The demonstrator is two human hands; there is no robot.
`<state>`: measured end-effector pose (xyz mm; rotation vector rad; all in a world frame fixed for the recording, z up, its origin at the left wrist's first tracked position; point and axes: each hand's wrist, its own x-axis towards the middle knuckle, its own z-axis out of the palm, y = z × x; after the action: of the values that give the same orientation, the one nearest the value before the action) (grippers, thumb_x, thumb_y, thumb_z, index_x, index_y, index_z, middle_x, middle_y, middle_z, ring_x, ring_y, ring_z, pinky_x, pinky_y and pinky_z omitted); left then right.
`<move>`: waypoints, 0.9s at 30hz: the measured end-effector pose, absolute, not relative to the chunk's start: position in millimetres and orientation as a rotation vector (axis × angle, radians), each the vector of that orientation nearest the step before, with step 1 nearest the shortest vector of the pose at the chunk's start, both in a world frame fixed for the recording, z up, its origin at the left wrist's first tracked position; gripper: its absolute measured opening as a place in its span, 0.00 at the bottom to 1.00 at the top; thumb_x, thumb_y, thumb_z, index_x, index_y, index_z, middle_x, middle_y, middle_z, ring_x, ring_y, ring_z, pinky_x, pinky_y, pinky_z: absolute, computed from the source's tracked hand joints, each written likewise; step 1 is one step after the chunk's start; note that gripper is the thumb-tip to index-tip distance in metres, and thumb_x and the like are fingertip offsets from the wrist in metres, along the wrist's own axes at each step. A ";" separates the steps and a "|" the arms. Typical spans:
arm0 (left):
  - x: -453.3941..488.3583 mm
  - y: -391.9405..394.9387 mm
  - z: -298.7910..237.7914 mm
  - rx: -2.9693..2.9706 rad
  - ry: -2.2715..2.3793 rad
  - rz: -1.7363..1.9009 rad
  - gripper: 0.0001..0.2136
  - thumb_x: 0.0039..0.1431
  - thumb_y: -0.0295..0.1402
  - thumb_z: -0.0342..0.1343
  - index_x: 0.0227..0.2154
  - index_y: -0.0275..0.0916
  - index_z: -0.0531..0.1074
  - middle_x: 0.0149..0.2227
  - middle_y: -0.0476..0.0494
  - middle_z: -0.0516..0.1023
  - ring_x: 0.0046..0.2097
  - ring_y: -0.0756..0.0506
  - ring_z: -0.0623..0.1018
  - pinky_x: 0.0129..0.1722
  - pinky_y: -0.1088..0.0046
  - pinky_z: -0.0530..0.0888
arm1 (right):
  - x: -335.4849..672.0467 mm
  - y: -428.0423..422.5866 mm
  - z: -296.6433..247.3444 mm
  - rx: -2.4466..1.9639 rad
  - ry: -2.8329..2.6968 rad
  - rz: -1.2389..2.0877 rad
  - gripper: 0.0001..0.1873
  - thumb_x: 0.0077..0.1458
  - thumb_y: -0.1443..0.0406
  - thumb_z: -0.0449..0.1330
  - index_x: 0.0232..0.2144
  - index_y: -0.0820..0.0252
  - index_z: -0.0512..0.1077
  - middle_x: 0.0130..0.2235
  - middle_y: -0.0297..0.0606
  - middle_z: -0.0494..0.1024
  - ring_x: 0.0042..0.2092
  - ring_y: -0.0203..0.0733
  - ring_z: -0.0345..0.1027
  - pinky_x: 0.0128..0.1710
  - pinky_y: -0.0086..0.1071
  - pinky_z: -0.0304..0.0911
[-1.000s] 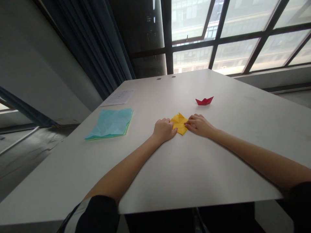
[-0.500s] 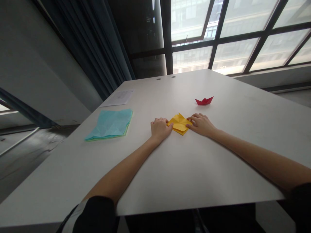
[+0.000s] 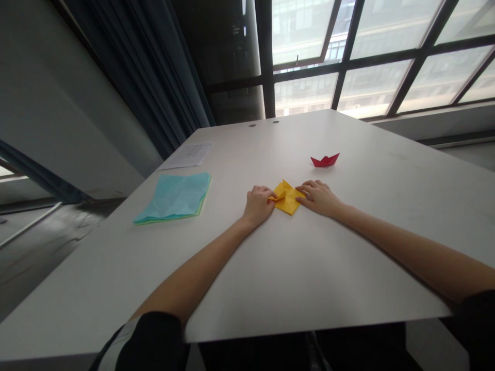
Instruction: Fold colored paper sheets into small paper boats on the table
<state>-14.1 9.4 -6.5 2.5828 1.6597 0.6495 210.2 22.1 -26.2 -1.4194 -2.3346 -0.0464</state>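
Yellow origami paper (image 3: 289, 206) lies on the worktop (image 3: 290, 273) between both hands. The left hand (image 3: 258, 202) pinches its raised left flap; the right hand (image 3: 319, 197), loosely curled, touches the opposite corner, apparently steadying it, though whether it grips I cannot tell.

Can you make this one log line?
left hand: holding yellow paper, left side | right hand: on its right side | red boat: farther back | paper stack: left
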 end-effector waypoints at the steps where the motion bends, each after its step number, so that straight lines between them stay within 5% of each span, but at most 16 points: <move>1: -14.2 9.3 -6.6 2.604 1.610 0.642 0.11 0.51 0.26 0.50 0.33 0.44 0.75 0.40 0.47 0.75 0.46 0.44 0.68 0.44 0.65 0.64 | 210.3 22.0 -26.4 -1.422 -2.334 -0.047 0.22 0.55 0.52 0.49 0.46 0.56 0.70 0.45 0.45 0.72 0.44 0.51 0.62 0.43 0.45 0.57; 11: -11.1 4.0 -2.1 2.774 1.471 0.543 0.09 0.54 0.32 0.50 0.32 0.40 0.75 0.37 0.44 0.76 0.41 0.45 0.71 0.41 0.66 0.65 | 205.7 15.5 -22.3 -1.273 -2.315 -0.188 0.24 0.54 0.57 0.53 0.53 0.57 0.64 0.48 0.47 0.69 0.47 0.53 0.58 0.45 0.45 0.56; 18: -9.9 3.0 -0.7 2.909 1.434 0.419 0.12 0.57 0.33 0.46 0.33 0.39 0.75 0.34 0.43 0.75 0.38 0.46 0.72 0.39 0.68 0.65 | 203.5 17.1 -19.5 -0.994 -2.514 -0.047 0.19 0.56 0.68 0.49 0.47 0.47 0.70 0.44 0.41 0.70 0.42 0.46 0.61 0.44 0.40 0.59; 27: -9.6 -0.4 0.8 2.974 1.450 0.355 0.13 0.59 0.34 0.44 0.35 0.39 0.75 0.34 0.43 0.74 0.38 0.45 0.71 0.37 0.68 0.65 | 204.4 15.0 -17.4 -0.775 -2.595 0.040 0.19 0.54 0.72 0.47 0.38 0.52 0.75 0.41 0.41 0.72 0.41 0.43 0.63 0.43 0.39 0.61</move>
<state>-9.6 -0.4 0.8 2.9744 1.4502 0.3554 204.4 15.0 -17.4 -0.7754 -2.5947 0.0402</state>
